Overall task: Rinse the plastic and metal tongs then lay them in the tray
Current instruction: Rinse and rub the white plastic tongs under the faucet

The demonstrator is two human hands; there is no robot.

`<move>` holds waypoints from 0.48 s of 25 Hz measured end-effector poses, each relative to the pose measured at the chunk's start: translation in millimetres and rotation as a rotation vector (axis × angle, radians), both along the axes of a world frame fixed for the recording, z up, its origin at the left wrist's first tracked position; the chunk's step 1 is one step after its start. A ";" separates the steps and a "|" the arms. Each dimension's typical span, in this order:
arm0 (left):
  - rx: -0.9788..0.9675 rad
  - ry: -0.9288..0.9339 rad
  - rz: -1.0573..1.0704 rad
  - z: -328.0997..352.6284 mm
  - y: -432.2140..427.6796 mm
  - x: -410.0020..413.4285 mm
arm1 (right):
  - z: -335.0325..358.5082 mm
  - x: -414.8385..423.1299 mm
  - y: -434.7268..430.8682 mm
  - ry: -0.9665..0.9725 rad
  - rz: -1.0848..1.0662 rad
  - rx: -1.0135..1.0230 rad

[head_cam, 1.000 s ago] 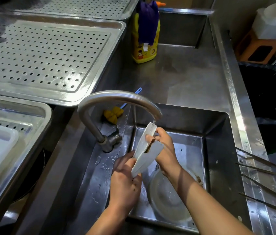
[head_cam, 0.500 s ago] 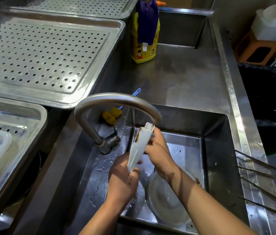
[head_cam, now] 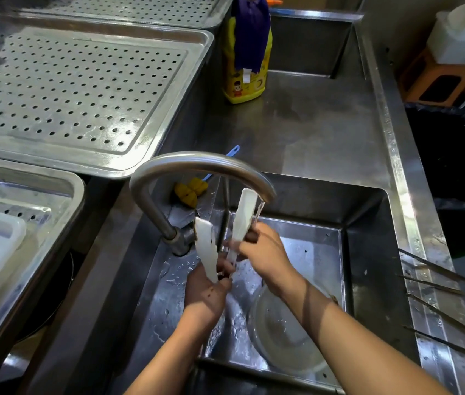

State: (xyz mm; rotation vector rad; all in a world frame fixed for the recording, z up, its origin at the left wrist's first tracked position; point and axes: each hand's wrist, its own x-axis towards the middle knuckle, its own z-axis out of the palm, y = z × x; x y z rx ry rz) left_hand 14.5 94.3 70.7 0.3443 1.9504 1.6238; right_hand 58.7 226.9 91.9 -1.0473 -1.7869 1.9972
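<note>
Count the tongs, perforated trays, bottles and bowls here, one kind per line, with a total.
Plastic tongs: 1
Metal tongs: 2
Perforated trays: 3
Yellow bottle: 1
Glass bowl: 1
Total: 8

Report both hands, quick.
Left hand: grips the plastic tongs at their lower end.
Right hand: grips the tongs' other arm under the tap.

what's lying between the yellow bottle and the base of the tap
A yellow brush with a blue handle lies there on the steel counter, shown in the head view.
</note>
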 end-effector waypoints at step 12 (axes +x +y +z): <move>-0.033 -0.046 -0.167 -6.1 19.7 -3.7 | 8.8 20.4 14.9 0.051 0.017 -0.028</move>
